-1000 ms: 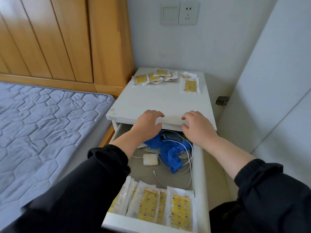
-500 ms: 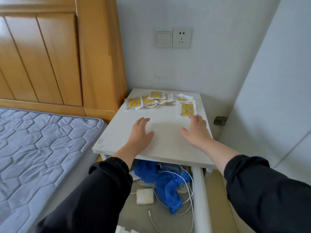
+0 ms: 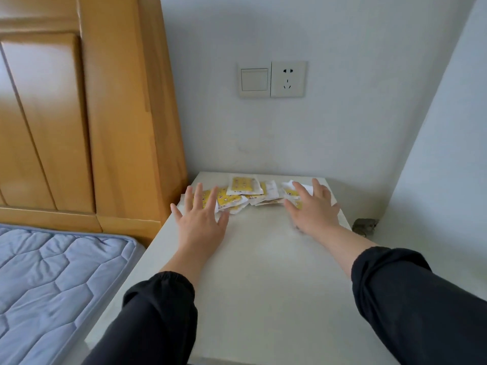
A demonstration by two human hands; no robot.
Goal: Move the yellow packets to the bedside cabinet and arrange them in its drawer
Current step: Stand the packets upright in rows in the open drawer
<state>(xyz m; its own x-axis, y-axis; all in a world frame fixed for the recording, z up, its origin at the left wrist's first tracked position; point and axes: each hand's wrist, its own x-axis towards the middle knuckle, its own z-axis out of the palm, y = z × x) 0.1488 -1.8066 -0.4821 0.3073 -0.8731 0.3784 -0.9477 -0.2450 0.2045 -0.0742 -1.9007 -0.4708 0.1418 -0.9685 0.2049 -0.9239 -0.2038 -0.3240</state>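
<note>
While the yellow packets (image 3: 245, 192) lie in a loose, overlapping heap at the 12 o'clock end of the bedside cabinet (image 3: 263, 272), close against the wall (image 3: 329, 127), I've got both grips out over them. One packet sits face up on top of the heap, its yellow panel plain to see, with the rest fanned out under it toward 9 and 3 o'clock.

Left grip (image 3: 200, 227) is at the 10 o'clock end of the heap: wide, palm down, fingers straight and spread, the tips lying over the leftmost packets and holding nothing. Right grip (image 3: 315, 214) is at the 2 o'clock end, also wide and palm down with the fingers fanned across the packets there. It's blurred, so I can't say whether the fingertips are pressing on them or just above. Black sleeves (image 3: 421, 299) come in from 6 o'clock on both sides.

Pale cabinet top runs from the heap back down to 6 o'clock. Out at 9 o'clock a wooden headboard (image 3: 105, 127) stands right beside the cabinet, and a blue quilted mattress (image 3: 52, 272) lies at 8 o'clock. Up the wall at 12 o'clock there's a light switch (image 3: 254, 79) with a socket (image 3: 287, 79) touching its right edge. At 3 o'clock, past the cabinet's edge, a small dark object (image 3: 365, 225) sits low by the wall, too dim to identify.
</note>
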